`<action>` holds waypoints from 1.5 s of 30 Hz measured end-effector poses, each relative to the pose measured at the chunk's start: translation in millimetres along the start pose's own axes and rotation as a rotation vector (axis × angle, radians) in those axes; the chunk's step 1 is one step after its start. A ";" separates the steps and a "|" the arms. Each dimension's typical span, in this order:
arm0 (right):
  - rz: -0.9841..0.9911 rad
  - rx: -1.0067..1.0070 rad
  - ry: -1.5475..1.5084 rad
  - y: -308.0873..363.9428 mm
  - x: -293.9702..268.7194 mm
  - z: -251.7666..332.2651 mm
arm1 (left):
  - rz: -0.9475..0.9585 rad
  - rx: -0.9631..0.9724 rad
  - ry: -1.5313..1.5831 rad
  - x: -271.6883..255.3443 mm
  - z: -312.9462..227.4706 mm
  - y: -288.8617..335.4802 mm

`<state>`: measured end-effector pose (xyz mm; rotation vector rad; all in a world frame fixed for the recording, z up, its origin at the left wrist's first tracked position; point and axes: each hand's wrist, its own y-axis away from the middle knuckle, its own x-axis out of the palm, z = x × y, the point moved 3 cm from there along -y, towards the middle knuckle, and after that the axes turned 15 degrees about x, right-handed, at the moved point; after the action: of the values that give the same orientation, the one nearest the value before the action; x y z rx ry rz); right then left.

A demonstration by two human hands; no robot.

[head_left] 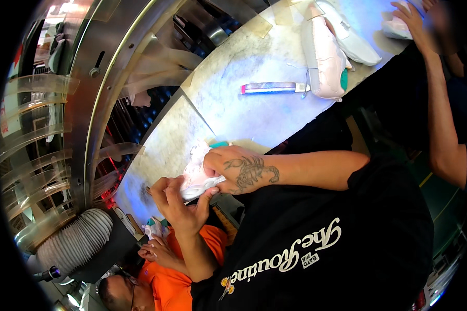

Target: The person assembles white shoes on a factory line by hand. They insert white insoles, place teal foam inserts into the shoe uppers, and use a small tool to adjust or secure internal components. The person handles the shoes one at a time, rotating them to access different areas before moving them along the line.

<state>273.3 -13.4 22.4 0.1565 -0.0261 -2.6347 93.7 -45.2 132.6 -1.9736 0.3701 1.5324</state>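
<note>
My left hand [179, 202] and my right hand [241, 168], which has a scorpion tattoo on its back, both grip a white and pale pink shoe upper [198, 176]. I hold it just above the near edge of a pale worktable [254, 119]. A small teal part [219, 144] shows at the piece's far end. My fingers cover much of the piece. My black printed shirt fills the lower right.
Two more white and pink shoe uppers [324, 52] lie further along the table beside a flat silver strip with a pink end [272, 88]. Another person's hand [411, 18] rests at the top right. A person in orange [176, 280] works at the lower left. A metal machine with clear flaps [104, 78] and a ribbed hose [75, 241] stand left.
</note>
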 end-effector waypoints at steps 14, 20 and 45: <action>0.126 0.187 0.536 -4.2 8.6 14.6 | -0.182 -0.467 -0.052 31.0 -11.6 52.1; 0.069 0.191 0.572 -1.6 5.1 18.1 | -0.136 -0.302 -0.015 19.5 -11.7 45.9; -0.155 -0.401 0.123 45.4 7.7 34.5 | 0.023 -0.091 0.359 -18.9 -42.6 21.3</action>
<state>284.4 -57.3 58.0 0.1872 0.5727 -2.7132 109.4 -90.5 150.6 -2.3276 0.4777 1.2224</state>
